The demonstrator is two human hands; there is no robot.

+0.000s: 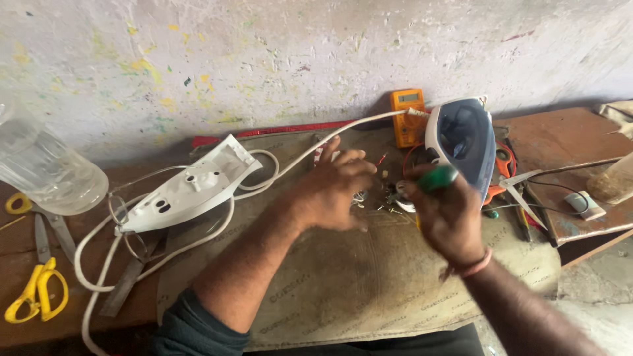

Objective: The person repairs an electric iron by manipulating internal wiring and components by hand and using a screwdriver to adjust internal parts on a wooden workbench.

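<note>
- Our right hand (448, 214) is closed around a green-handled screwdriver (436, 178); the handle sticks out of the fist toward the far left, its long axis running from near right to far left. The tip is hidden, so we cannot tell where it ends.
- Our left hand (336, 191) hovers with fingers spread and loosely curled over a cluster of small metal parts (389, 196) on the desk; we cannot tell if it pinches anything.
- The small parts lie at the middle of the brown mat (343, 283), between our two hands.
- Just beyond our right hand stands the blue and white iron body (461, 138), upright and tilted, its long axis running near to far, hollow inside facing us.
- To the left lies the white iron cover (191, 188), its long axis slanting from near left to far right, pointed end at the near left.
- A white cord (316, 148) runs from the iron body across the mat and loops around the cover.
- An orange multimeter (407, 115) leans by the wall, just left of the iron body.
- Yellow-handled scissors (36, 290) lie at the near left edge of the desk, with a clear plastic jar (46, 168) beyond them.
- Red-handled pliers (504, 165) lie right of the iron body.
</note>
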